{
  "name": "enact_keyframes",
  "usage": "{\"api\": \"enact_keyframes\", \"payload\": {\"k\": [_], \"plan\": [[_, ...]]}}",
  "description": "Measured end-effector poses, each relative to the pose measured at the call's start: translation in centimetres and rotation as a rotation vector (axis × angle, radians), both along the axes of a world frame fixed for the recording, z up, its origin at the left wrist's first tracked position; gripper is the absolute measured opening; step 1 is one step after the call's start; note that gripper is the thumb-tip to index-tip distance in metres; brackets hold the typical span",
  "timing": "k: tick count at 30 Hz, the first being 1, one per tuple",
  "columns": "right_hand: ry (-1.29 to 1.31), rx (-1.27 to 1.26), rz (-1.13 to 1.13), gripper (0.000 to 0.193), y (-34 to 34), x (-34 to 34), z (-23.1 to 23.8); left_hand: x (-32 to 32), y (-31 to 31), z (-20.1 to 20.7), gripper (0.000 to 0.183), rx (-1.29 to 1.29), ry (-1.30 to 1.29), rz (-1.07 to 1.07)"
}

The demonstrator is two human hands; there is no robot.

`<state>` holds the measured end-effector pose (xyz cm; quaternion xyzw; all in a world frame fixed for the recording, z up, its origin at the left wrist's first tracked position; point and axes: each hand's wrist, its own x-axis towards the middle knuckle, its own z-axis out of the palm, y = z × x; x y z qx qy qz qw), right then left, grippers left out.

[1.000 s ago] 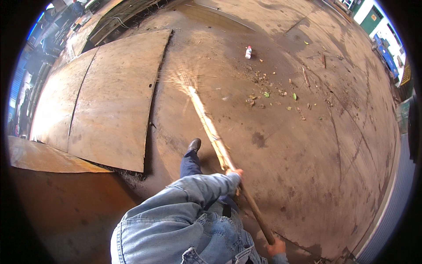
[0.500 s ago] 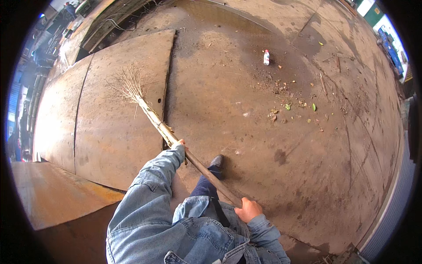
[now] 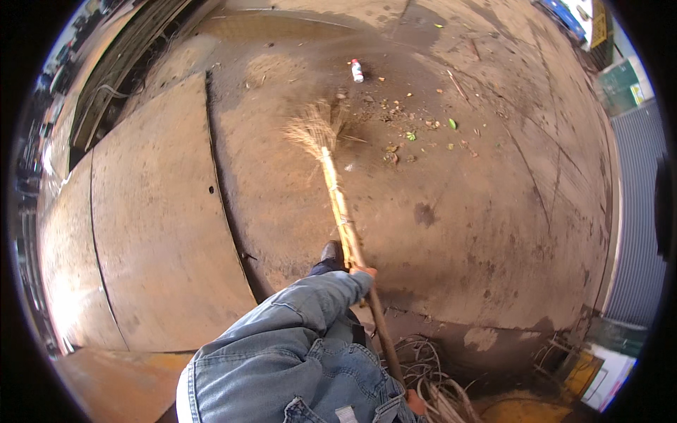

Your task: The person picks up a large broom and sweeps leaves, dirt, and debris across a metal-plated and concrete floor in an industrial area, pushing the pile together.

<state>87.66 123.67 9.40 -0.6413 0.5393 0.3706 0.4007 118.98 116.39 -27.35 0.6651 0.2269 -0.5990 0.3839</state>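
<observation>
A long broom (image 3: 337,187) made of twigs slants away from me, its pale bound stalks ending in a splayed twig head (image 3: 315,132) on the dirty floor. My left hand (image 3: 363,271) is closed round the middle of the wooden handle, partly covered by its denim sleeve. Lower down, at the handle's near end, my right hand (image 3: 415,403) grips the wood; most of it is cut off or hidden by my jacket. Just right of the twigs lie scattered dry leaves and debris (image 3: 395,113). A white bottle with a red cap (image 3: 357,71) lies beyond them.
Large flat metal plates (image 3: 155,218) cover the floor at left, with a raised edge. Coiled cable or hose (image 3: 430,374) lies close by my right side. A corrugated grey panel (image 3: 638,211) stands at far right. Wet patches (image 3: 282,28) darken the far floor.
The broom head has swung right, off the metal plate and toward the leaves. My left hand has moved right; my right hand is lower, near the picture's bottom. The view has shifted.
</observation>
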Motion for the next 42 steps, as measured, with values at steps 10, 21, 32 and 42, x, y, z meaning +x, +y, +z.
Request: {"api": "enact_keyframes", "payload": {"k": [10, 21, 32, 42], "plan": [[0.068, -0.119, -0.155, 0.042, 7.7, -7.5, 1.7, -6.5, 0.9, 10.0, 0.039, 0.098, -0.250, -0.601], [-0.316, 0.100, 0.028, 0.030, 0.7, 21.1, -12.1, 30.2, 8.9, 3.6, 0.042, 0.217, -0.580, -0.169], [-0.450, 0.394, -0.067, 0.034, 0.5, 62.8, -15.3, 69.3, 18.5, 9.6, 0.024, 0.267, -0.600, 0.332], [-0.278, 0.215, 0.023, 0.038, 12.0, 55.2, -8.6, 57.4, 29.8, -11.5, 0.034, -0.392, 0.420, 0.381]]}}
